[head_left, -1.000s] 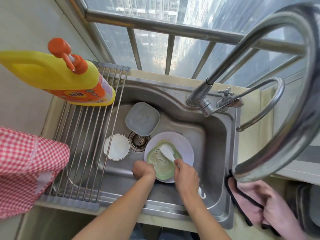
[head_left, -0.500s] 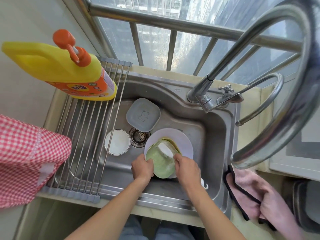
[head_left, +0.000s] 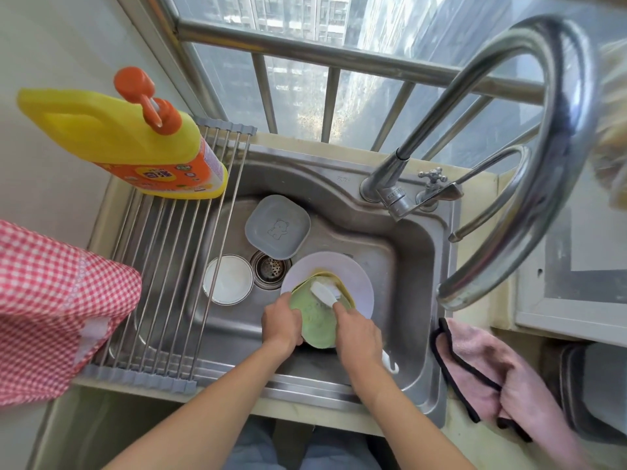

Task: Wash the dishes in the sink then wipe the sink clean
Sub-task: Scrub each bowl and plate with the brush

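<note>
Stainless steel sink (head_left: 390, 266) set under a barred window, seen from straight above, with high-rise buildings showing through the glass. Down in the basin the left hand (head_left: 282, 323) has its grip curled round the near-left rim of a green dish (head_left: 317, 325), tipping it up so it leans over a pale lilac plate (head_left: 353, 283) lying flat on the sink floor. Right hand (head_left: 358, 332) is wrapped tight round the handle of a white dish brush (head_left: 325, 290), and the brush head sits against the inside of the green dish near its far edge. The curled tail end of the handle pokes out behind the wrist.

Other dishes in there: a grey squarish plate (head_left: 277, 226) with a little bear stamped on it, sitting at the back just beyond the drain (head_left: 270, 268), and a small white round bowl (head_left: 228, 279) left of the drain, partly under the roll-up rack (head_left: 163, 266). That rack of steel rods covers the left side of the sink, and a yellow detergent bottle (head_left: 125, 140) with an orange pump stands at its far end.

Big curved faucet (head_left: 543, 164) looms on the right, close to the camera. Pink cloth (head_left: 492, 368) with black trim is draped on the bench at the sink's right edge. Red-and-white checked fabric (head_left: 51, 307) hangs at the far left.
</note>
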A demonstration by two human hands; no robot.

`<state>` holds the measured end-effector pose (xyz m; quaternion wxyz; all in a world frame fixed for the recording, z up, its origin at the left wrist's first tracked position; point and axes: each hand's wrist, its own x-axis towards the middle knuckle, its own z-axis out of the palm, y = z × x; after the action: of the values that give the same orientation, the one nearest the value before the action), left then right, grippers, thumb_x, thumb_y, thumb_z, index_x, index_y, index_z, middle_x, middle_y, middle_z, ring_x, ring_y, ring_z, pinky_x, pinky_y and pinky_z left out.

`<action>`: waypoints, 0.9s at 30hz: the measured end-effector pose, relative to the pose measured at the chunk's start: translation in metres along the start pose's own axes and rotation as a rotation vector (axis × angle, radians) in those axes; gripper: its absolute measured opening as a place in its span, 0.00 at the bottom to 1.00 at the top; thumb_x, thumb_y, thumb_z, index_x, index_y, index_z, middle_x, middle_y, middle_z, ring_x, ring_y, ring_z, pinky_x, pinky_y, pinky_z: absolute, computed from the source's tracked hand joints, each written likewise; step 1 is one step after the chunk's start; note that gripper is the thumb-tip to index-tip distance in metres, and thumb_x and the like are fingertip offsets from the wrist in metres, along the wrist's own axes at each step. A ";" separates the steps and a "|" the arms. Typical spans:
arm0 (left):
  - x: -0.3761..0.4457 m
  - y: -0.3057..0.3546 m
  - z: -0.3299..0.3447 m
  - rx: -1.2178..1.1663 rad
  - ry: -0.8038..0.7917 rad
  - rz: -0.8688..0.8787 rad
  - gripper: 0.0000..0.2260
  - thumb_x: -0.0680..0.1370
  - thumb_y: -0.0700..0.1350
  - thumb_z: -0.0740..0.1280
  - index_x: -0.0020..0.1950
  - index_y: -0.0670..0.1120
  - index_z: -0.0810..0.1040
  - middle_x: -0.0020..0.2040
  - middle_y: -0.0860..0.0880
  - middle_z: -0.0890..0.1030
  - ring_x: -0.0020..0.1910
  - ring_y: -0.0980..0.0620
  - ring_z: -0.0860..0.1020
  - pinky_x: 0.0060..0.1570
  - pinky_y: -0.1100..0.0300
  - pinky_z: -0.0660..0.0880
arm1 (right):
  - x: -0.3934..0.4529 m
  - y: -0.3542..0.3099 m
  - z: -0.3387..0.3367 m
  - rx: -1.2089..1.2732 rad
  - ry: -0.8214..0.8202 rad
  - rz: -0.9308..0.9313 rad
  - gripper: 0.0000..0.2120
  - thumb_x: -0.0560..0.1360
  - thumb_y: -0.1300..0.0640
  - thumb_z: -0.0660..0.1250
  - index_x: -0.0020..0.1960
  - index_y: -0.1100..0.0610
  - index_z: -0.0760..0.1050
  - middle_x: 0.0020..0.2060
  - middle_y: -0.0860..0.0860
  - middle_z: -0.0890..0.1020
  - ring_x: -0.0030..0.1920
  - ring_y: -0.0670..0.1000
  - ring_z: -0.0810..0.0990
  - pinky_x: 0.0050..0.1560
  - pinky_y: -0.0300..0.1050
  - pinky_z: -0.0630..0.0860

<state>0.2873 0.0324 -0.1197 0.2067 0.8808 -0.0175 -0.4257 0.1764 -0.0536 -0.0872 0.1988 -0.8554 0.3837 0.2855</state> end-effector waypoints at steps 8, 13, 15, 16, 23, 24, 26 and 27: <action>0.003 0.012 -0.003 0.005 -0.004 -0.037 0.11 0.73 0.38 0.58 0.47 0.46 0.80 0.31 0.43 0.82 0.20 0.46 0.79 0.31 0.59 0.81 | -0.015 0.016 -0.001 -0.091 -0.028 0.031 0.19 0.80 0.68 0.57 0.67 0.54 0.67 0.56 0.53 0.80 0.55 0.58 0.82 0.47 0.49 0.74; 0.005 0.013 0.006 0.013 0.015 -0.038 0.12 0.69 0.38 0.57 0.43 0.47 0.79 0.30 0.44 0.81 0.22 0.43 0.80 0.31 0.51 0.83 | -0.004 0.008 -0.001 -0.029 -0.021 0.026 0.18 0.78 0.68 0.57 0.65 0.55 0.68 0.56 0.54 0.81 0.55 0.59 0.82 0.47 0.50 0.74; 0.011 0.007 0.011 0.031 0.027 -0.035 0.15 0.65 0.42 0.56 0.44 0.47 0.80 0.31 0.45 0.82 0.25 0.43 0.82 0.33 0.50 0.83 | 0.003 0.007 0.001 0.034 -0.013 0.013 0.19 0.77 0.69 0.57 0.64 0.53 0.68 0.54 0.54 0.81 0.53 0.61 0.82 0.47 0.50 0.75; 0.012 0.007 0.012 0.043 0.026 -0.040 0.16 0.65 0.42 0.55 0.44 0.47 0.81 0.32 0.45 0.82 0.26 0.43 0.82 0.33 0.50 0.83 | 0.005 0.008 0.001 0.059 -0.008 0.015 0.20 0.77 0.69 0.57 0.64 0.53 0.69 0.54 0.53 0.81 0.52 0.61 0.82 0.48 0.51 0.75; 0.001 0.024 0.000 0.055 -0.014 -0.048 0.15 0.70 0.37 0.58 0.48 0.48 0.81 0.39 0.43 0.84 0.25 0.43 0.82 0.29 0.51 0.82 | -0.015 0.019 0.002 -0.044 -0.043 0.063 0.18 0.78 0.68 0.59 0.66 0.55 0.69 0.56 0.54 0.81 0.56 0.58 0.82 0.46 0.49 0.72; -0.001 0.024 0.001 0.048 -0.015 -0.041 0.15 0.70 0.37 0.58 0.47 0.48 0.81 0.40 0.43 0.83 0.25 0.42 0.82 0.25 0.49 0.81 | -0.012 0.017 0.001 -0.030 -0.045 0.062 0.18 0.78 0.69 0.59 0.65 0.55 0.69 0.56 0.54 0.81 0.56 0.58 0.82 0.45 0.48 0.71; -0.004 0.025 0.003 0.032 -0.018 -0.034 0.15 0.71 0.36 0.57 0.47 0.47 0.81 0.39 0.42 0.82 0.23 0.42 0.81 0.22 0.49 0.80 | -0.003 0.012 0.000 0.045 -0.040 0.054 0.19 0.77 0.69 0.59 0.64 0.55 0.69 0.55 0.54 0.81 0.54 0.60 0.81 0.44 0.49 0.70; -0.004 0.025 0.004 0.031 -0.025 -0.036 0.15 0.71 0.36 0.57 0.48 0.47 0.81 0.38 0.42 0.82 0.23 0.42 0.81 0.24 0.49 0.80 | 0.001 0.012 -0.001 0.086 -0.029 0.049 0.19 0.76 0.70 0.58 0.63 0.54 0.69 0.54 0.54 0.81 0.53 0.61 0.81 0.44 0.49 0.70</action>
<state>0.2852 0.0091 -0.1091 0.1852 0.8786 -0.0105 -0.4400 0.1683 -0.0617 -0.0886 0.2338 -0.8322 0.4138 0.2857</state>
